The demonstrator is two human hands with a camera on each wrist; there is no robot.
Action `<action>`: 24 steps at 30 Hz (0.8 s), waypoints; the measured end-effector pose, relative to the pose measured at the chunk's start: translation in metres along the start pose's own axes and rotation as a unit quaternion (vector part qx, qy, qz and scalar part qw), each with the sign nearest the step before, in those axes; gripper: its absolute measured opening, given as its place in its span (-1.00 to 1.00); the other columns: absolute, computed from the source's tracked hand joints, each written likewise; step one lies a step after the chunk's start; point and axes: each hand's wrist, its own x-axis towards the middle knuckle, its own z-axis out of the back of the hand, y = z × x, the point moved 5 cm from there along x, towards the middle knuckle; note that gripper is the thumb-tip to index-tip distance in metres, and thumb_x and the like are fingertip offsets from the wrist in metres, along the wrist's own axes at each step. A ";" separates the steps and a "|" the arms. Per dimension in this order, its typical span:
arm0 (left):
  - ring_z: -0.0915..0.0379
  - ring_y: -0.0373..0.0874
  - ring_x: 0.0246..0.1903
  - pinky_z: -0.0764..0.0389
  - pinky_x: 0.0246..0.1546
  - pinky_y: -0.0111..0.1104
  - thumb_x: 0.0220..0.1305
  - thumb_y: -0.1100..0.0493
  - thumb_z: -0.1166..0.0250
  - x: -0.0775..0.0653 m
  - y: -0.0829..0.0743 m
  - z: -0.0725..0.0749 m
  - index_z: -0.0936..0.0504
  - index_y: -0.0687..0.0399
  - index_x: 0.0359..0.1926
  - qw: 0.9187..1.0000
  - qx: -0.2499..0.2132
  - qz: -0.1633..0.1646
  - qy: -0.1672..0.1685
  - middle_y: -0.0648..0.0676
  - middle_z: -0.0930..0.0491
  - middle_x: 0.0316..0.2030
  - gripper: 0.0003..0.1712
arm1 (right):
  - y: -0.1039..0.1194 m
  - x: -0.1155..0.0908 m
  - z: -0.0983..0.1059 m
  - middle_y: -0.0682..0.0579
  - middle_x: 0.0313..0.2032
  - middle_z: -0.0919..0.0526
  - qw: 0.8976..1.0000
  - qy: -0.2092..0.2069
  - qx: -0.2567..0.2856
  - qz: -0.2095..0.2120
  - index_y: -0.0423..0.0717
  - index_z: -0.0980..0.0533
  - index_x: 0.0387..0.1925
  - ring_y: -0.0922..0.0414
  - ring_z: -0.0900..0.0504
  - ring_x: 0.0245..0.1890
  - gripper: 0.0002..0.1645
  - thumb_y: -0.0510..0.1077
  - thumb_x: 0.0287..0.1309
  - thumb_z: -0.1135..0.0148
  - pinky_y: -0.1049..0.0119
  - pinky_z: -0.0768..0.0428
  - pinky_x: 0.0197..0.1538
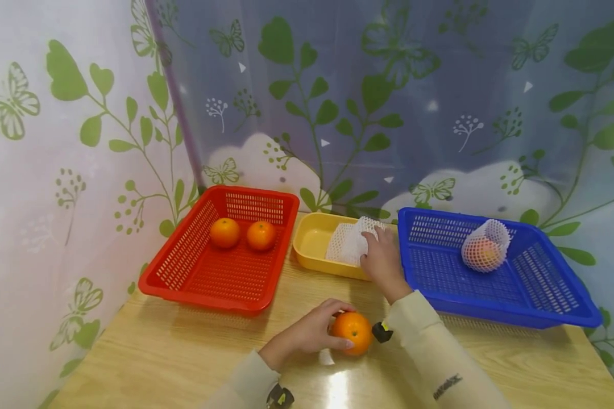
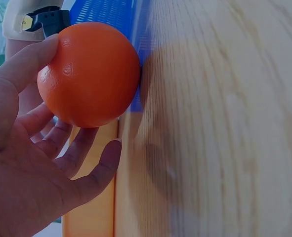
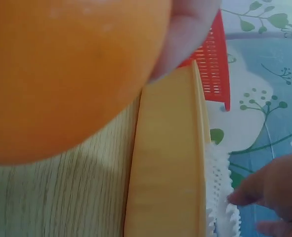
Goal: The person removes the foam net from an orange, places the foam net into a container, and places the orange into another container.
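My left hand (image 1: 317, 328) holds an orange (image 1: 353, 333) low over the front middle of the wooden table, thumb on one side and fingers on the other. In the left wrist view the same orange (image 2: 89, 74) rests against the thumb and fingers, and the little finger stands away from it. Farther back, my right hand (image 1: 384, 261) reaches over the yellow container (image 1: 312, 262), its spread fingers at the white foam nets (image 1: 350, 241) inside. From the right wrist, a fingertip appears to touch the foam net's edge (image 3: 220, 192); any pinch cannot be made out.
A red basket (image 1: 220, 284) with two oranges (image 1: 225, 233) stands at the left. At the right is a blue basket (image 1: 440, 284) holding a fruit in a foam net (image 1: 485, 250). A patterned curtain (image 1: 307, 113) hangs behind the table (image 1: 184, 352).
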 end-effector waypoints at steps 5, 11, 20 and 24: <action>-0.34 -0.14 0.12 -0.36 0.21 -0.29 0.10 0.10 -0.48 -0.001 -0.001 0.000 -0.45 0.00 0.22 1.000 0.009 -0.010 -0.004 0.00 -0.38 0.14 -0.34 | 0.003 -0.001 -0.008 -0.23 0.00 -0.65 0.998 0.052 -0.022 0.015 -0.27 -0.61 -0.02 -0.30 -0.38 0.24 -0.68 -0.17 0.30 -0.14 -0.15 -0.25 0.33; -0.32 -0.15 0.13 -0.34 0.24 -0.26 0.10 0.08 -0.48 -0.002 -0.004 0.000 -0.45 0.02 0.28 0.999 0.032 -0.010 -0.001 0.02 -0.36 0.15 -0.29 | 0.002 -0.004 -0.015 -0.23 0.09 -0.60 0.994 0.106 0.015 -0.003 -0.27 -0.55 0.10 -0.28 -0.30 0.30 -0.38 0.15 0.45 0.11 -0.15 -0.15 0.38; -0.36 -0.21 0.08 -0.40 0.17 -0.29 0.06 0.00 -0.48 -0.004 -0.012 0.000 -0.49 -0.10 0.22 0.995 0.097 -0.010 -0.012 -0.05 -0.41 0.12 -0.33 | 0.000 -0.009 -0.022 -0.20 0.16 -0.55 0.988 0.154 -0.006 0.016 -0.26 -0.49 0.18 -0.33 -0.17 0.36 -0.32 0.20 0.46 0.19 -0.21 0.01 0.41; -0.38 -0.18 0.12 -0.41 0.17 -0.29 0.07 -0.04 -0.44 -0.005 -0.017 0.000 -0.48 -0.11 0.19 0.993 0.116 -0.003 -0.020 -0.03 -0.44 0.17 -0.36 | -0.001 -0.012 -0.024 -0.19 0.15 -0.56 0.987 0.157 -0.025 0.028 -0.25 -0.49 0.18 -0.34 -0.15 0.36 -0.32 0.20 0.46 0.18 -0.24 0.02 0.40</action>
